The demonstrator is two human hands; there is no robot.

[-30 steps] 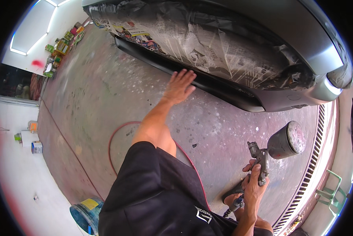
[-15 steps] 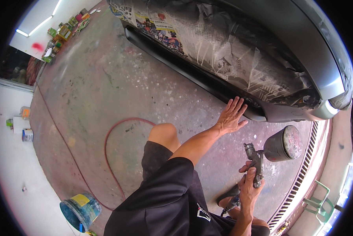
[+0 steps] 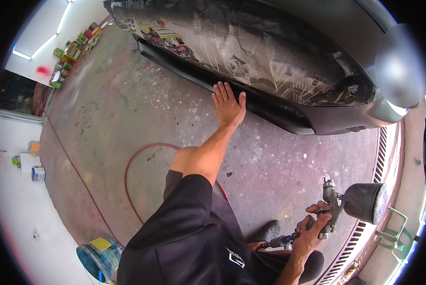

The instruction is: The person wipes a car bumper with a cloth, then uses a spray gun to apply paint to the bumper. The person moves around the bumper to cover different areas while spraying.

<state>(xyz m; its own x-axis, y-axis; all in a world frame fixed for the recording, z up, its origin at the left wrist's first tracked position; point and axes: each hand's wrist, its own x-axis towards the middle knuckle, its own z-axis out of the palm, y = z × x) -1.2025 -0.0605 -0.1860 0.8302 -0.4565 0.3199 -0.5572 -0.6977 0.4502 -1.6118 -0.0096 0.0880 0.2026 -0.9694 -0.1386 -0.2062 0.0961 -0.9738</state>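
My left hand (image 3: 228, 105) lies flat with fingers spread on the black lower sill (image 3: 232, 92) of a grey car whose side is masked with newspaper (image 3: 251, 52). My right hand (image 3: 312, 232) grips a metal spray gun (image 3: 330, 209) with a dark round cup (image 3: 365, 202), held low at the lower right, away from the car. An air hose fitting (image 3: 281, 241) runs from the gun's base toward my body. My bent knee (image 3: 187, 159) and black shirt fill the lower middle.
A red hose (image 3: 130, 180) loops over the paint-speckled concrete floor. A blue bucket (image 3: 99, 256) stands at lower left. Small cans (image 3: 37, 173) sit by the white wall, more cans (image 3: 73, 50) far back. A floor drain grate (image 3: 372, 223) runs along the right.
My left hand slid along the car's black sill and now rests flat on it, nearer the middle of the view. The spray gun in my right hand stayed low at the right.
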